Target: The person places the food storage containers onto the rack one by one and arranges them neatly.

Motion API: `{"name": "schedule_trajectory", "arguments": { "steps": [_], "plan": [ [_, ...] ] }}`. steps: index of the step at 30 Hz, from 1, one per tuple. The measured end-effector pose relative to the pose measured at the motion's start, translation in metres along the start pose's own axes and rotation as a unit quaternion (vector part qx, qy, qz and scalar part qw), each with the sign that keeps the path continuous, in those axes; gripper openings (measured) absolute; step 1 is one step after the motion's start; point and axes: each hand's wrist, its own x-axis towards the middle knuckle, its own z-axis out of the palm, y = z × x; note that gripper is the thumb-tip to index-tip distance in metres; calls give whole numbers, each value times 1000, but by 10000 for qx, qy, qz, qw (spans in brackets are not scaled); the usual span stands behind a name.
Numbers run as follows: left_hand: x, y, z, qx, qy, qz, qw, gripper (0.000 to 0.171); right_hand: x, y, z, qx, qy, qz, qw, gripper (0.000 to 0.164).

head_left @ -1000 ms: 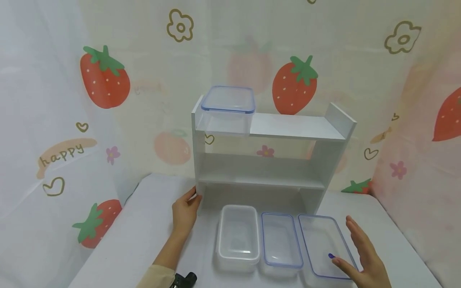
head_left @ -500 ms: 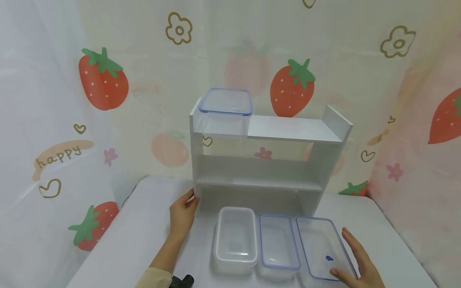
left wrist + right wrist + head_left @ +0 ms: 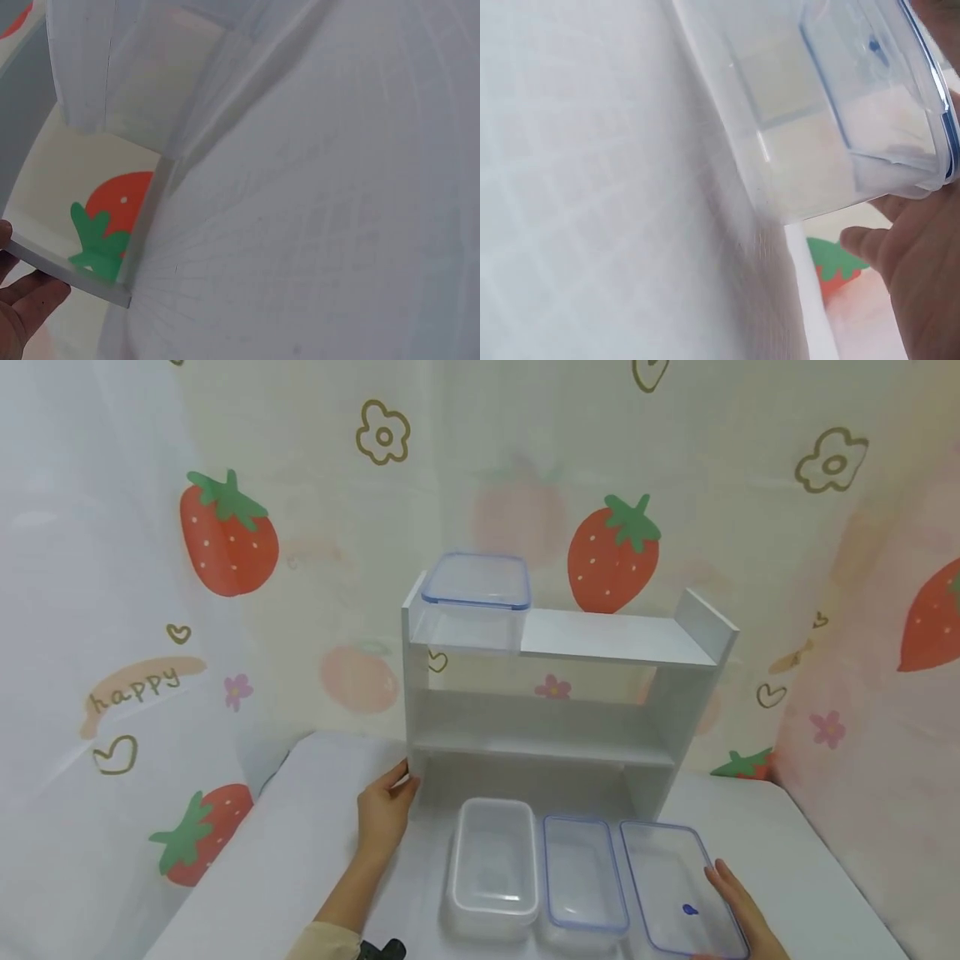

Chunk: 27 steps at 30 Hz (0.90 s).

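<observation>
A white shelf unit (image 3: 543,727) stands on the table. My left hand (image 3: 382,814) pinches the lower front edge of its left side panel; in the left wrist view thumb and fingers (image 3: 45,300) lie on either side of the panel. My right hand (image 3: 742,910) is at the right side of the large clear food container (image 3: 675,868), which has a blue-rimmed lid with a small blue spot. Its fingers lie fairly straight along the rim, and the thumb is mostly cut off by the frame. The right wrist view shows the palm (image 3: 930,270) close beside the container's wall.
Left of the large container stand a narrower blue-rimmed food container (image 3: 585,877) and a frosted white-lidded one (image 3: 495,860). Another blue-lidded food container (image 3: 476,602) sits on the shelf's top left. A strawberry-print curtain (image 3: 315,527) hangs behind the white table (image 3: 780,860).
My right hand has moved down and in from the right, from spread above the large container to its right rim. The left hand keeps its hold on the shelf panel.
</observation>
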Motion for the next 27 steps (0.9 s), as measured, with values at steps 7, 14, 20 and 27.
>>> {"name": "schedule_trajectory", "arguments": {
  "steps": [7,14,20,27],
  "plan": [
    [-3,2,1,-30,29,-30,10000,40,-4,14,-1,217,-429,47,9988,104],
    [-1,1,1,-43,38,60,10000,39,-5,29,-1,86,-450,-347,9983,95],
    [0,0,3,38,42,73,10000,39,-8,31,1,468,-434,-700,9955,88],
    [-1,2,2,103,119,57,9999,39,-9,33,1,550,-537,-761,9941,93]
  ]
}}
